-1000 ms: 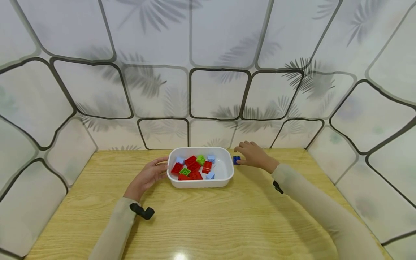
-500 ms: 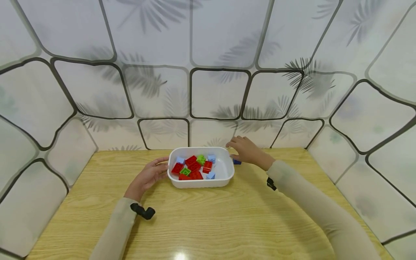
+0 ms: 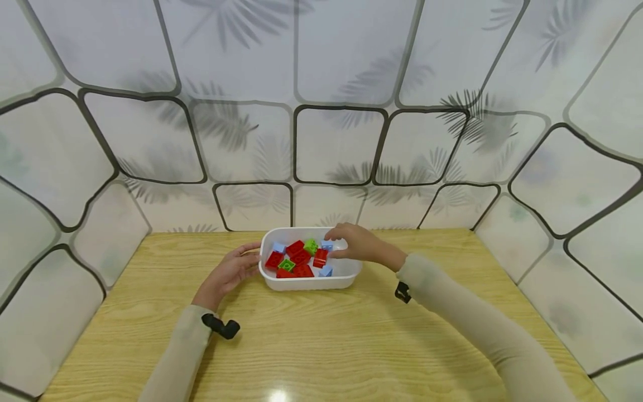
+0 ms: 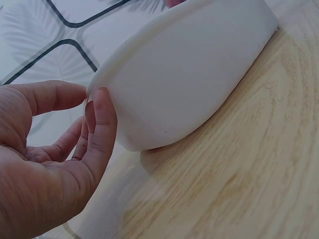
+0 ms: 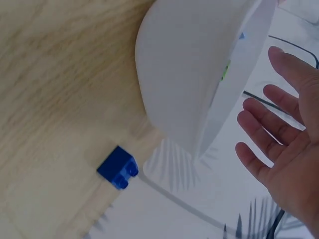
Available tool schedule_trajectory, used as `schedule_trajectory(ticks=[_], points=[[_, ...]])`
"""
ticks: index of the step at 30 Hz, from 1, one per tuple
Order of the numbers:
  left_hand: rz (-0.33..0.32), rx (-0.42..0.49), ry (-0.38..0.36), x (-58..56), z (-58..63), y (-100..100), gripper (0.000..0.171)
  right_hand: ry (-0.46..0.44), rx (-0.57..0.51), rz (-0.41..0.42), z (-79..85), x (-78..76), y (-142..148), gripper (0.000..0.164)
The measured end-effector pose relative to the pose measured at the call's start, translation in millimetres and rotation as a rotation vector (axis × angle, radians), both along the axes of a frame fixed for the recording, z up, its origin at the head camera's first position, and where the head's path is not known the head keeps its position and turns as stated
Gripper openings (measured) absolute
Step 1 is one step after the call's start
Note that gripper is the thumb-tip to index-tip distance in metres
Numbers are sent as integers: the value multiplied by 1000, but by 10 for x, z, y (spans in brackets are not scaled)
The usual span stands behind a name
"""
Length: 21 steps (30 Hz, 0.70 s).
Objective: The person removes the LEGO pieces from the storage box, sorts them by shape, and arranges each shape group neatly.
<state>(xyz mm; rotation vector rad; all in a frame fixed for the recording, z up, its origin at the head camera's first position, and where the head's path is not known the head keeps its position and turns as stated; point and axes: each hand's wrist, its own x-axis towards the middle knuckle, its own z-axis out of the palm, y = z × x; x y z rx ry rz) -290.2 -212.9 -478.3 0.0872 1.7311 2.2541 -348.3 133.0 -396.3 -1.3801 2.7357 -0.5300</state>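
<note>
A white plastic bin (image 3: 310, 284) stands on the wooden table, holding several red toy building bricks (image 3: 300, 257), light blue bricks (image 3: 325, 271) and a green brick (image 3: 310, 247). My left hand (image 3: 232, 274) rests its relaxed fingertips against the bin's left end, right at the rim in the left wrist view. Over the bin's right half hovers my right hand (image 3: 359, 244), fingers loosely spread and holding nothing, close to a light blue brick with studs. In the right wrist view a dark blue brick (image 5: 117, 166) lies on the table outside the bin; my right hand hides it in the head view.
The wooden table (image 3: 311, 340) reaches back to a wall (image 3: 331, 145) patterned with outlines and leaves, which also encloses both sides. Black straps with small devices (image 3: 221, 326) sit on both wrists over the sleeves.
My right hand has moved left, from beside the dark blue brick to above the bin, with nothing in it. My left hand and the bin have stayed almost still.
</note>
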Motion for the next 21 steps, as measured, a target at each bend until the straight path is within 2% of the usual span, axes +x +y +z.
schedule_trajectory(ticks=[3, 7, 15, 21], points=[[-4, 0, -5, 6, 20, 3, 57, -116, -22, -20, -48, 16, -46, 41], [-9, -2, -4, 17, 40, 7, 60, -193, -34, -24, -120, 38, -91, 40], [-26, -15, 3, 5, 5, -16, 61, -236, -9, -40, -267, 79, -166, 36], [-24, -17, 6, -2, -1, -14, 60, -183, 39, -16, -296, 110, -191, 32]])
